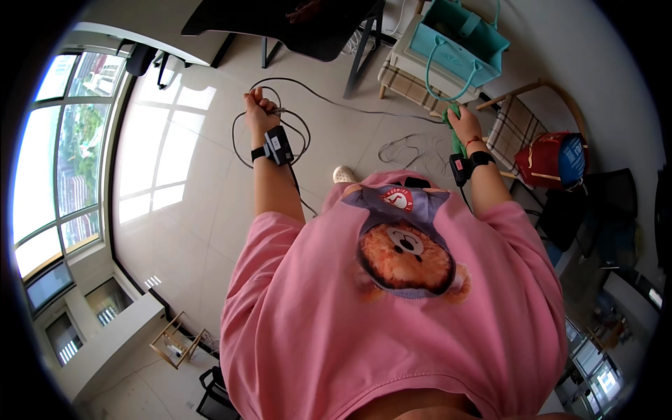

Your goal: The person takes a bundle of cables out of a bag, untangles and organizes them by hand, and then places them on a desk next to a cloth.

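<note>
My left hand (261, 111) is closed around a dark cable (308, 137) that hangs from it in several loose coils. From there the cable runs across in a long sag towards my right hand (463, 124). That hand grips a green cloth (455, 142), and the cable's far end reaches into the cloth. Whether the cable passes through the folds is hidden by my fingers. Both arms are stretched out in front of me, well apart, each with a black device strapped at the wrist.
A black-topped table (273, 23) stands ahead. At the right, a turquoise bag (457, 52) rests on a white box (407, 55) above a plaid-seated chair (404, 79). Another plaid chair (517, 118) stands beside a red bag (541, 160). A pale cable (401, 149) lies on the tiled floor (220, 173).
</note>
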`<state>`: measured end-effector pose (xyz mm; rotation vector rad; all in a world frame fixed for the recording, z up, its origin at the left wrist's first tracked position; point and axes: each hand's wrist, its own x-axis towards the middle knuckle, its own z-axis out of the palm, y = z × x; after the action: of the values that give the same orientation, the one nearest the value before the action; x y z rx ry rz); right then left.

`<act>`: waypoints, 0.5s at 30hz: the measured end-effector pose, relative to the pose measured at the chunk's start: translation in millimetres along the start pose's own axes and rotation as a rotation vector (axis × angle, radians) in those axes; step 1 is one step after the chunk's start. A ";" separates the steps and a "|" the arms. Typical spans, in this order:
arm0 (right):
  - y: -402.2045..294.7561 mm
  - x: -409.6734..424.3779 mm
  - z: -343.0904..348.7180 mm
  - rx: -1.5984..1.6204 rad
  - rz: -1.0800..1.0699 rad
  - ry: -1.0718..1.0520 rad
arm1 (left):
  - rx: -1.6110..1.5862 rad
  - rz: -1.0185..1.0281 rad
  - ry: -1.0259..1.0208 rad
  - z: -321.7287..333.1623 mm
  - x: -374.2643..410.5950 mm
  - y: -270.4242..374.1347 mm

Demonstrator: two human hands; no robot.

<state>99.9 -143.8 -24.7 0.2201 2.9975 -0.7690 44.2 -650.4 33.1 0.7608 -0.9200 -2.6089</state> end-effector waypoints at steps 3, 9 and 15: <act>-66.6 4.9 -8.8 -0.016 -0.283 -0.022 | 0.226 -0.250 -0.203 51.2 -35.4 -40.2; -154.6 1.1 -20.4 0.323 -0.435 0.056 | 0.579 -0.540 -0.593 104.1 -98.3 -110.3; -167.6 -0.2 -36.0 0.342 -0.318 0.009 | 0.820 -0.636 -0.840 116.7 -124.1 -128.7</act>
<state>75.4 -271.8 86.7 -0.2530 2.9231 -1.3113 71.2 -442.8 75.4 0.0025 -2.4122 -3.0990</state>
